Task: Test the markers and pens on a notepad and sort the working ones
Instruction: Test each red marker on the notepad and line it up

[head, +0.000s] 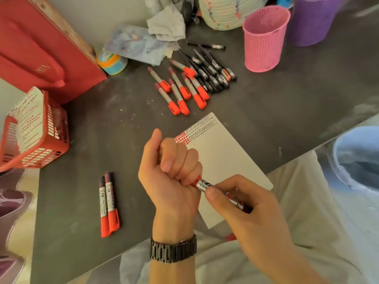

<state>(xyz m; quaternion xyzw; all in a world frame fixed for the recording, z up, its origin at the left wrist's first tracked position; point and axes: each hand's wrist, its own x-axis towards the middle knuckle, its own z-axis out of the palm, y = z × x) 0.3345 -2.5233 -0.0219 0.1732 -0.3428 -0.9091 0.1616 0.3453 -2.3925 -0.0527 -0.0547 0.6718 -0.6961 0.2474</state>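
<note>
From the head view we see the left hand (172,171) fisted round the red cap end of a marker (202,186). The right hand (242,203) pinches its barrel, above the notepad (223,152) at the table's (102,128) near edge. 2 red markers (108,203) lie left of it, and the marker pile (190,78) lies toward the far edge.

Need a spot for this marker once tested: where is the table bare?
Bare table lies between the red basket, the two markers and the left hand, and again between the notepad and the pink cup. Crowded: the marker pile and the crumpled tissue behind it.
</note>
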